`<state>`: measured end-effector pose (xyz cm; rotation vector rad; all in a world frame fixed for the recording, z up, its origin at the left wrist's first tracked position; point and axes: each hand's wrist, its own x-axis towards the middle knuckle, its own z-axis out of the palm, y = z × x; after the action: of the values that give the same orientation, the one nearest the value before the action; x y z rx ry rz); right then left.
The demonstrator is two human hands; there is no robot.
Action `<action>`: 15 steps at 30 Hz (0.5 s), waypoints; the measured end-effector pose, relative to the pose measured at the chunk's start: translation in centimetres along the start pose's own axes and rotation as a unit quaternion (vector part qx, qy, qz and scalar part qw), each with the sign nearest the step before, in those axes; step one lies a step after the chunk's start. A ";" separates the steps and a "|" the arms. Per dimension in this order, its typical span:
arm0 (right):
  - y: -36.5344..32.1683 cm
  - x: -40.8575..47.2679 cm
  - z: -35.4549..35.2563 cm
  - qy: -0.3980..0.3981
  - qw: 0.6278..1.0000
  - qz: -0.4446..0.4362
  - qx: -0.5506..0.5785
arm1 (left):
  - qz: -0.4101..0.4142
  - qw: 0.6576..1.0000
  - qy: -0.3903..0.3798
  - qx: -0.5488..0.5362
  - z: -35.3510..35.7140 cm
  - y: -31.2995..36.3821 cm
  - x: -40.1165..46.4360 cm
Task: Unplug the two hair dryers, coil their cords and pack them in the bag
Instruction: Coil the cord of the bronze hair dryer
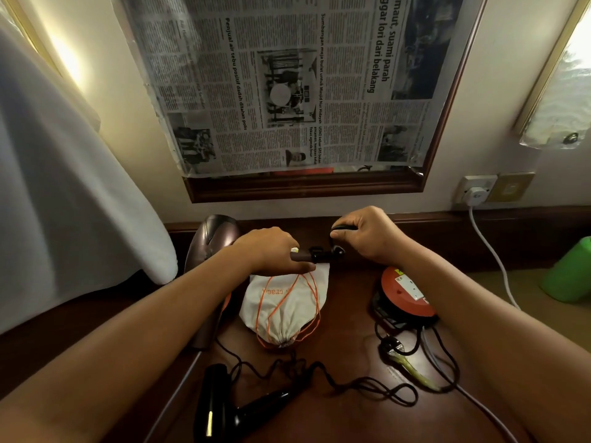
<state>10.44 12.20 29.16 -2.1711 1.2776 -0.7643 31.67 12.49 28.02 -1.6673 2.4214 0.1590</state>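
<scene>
A dark wooden desk [348,420] runs along the wall and carries everything; above its back edge a framed mirror [454,100] is covered with a sheet of newspaper [287,84]; a white cloth [64,187] hangs over the desk's left end.

The white drawstring bag [287,302] lies in the middle of the desk, its gathered mouth toward the front edge, orange cords looped over it; just right of it sits an orange extension reel [404,297], its white cable [489,251] rising to a wall socket [475,190] above the back right edge; a green tub [571,276] stands at the far right.

There are 2 dryers; the brown hair dryer [211,241] is at the back left, its barrel near the back edge and its handle passing under the left hand [271,249], whose fingers are curled round that handle; the black hair dryer [230,407] lies at the front left, its black cord [361,386] snaking loose across the front of the desk toward the reel.

The right hand [367,233], a little apart from the left, pinches a loop of the brown dryer's cord [335,247] just above the handle end; near the front right a yellow-green wrapped item [415,370] lies among cables, what it is unclear.
</scene>
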 end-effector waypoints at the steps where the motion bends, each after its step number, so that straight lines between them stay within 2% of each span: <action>1: 0.1 -0.2 0.3 -0.003 1.000 0.003 0.000 | -0.006 1.000 0.002 -0.003 0.3 0.2 0.2; 11: 0.4 -3.4 3.0 0.059 0.998 -0.007 -0.007 | -0.045 0.998 0.035 -0.042 1.2 -0.7 1.6; 15: 1.0 -4.7 4.9 0.050 0.990 0.074 0.110 | -0.055 0.995 0.050 -0.071 1.5 -1.4 1.9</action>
<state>11.33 16.66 24.02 -1.8628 1.3200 -0.9159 32.50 10.59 26.14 -1.9085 2.4333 0.2406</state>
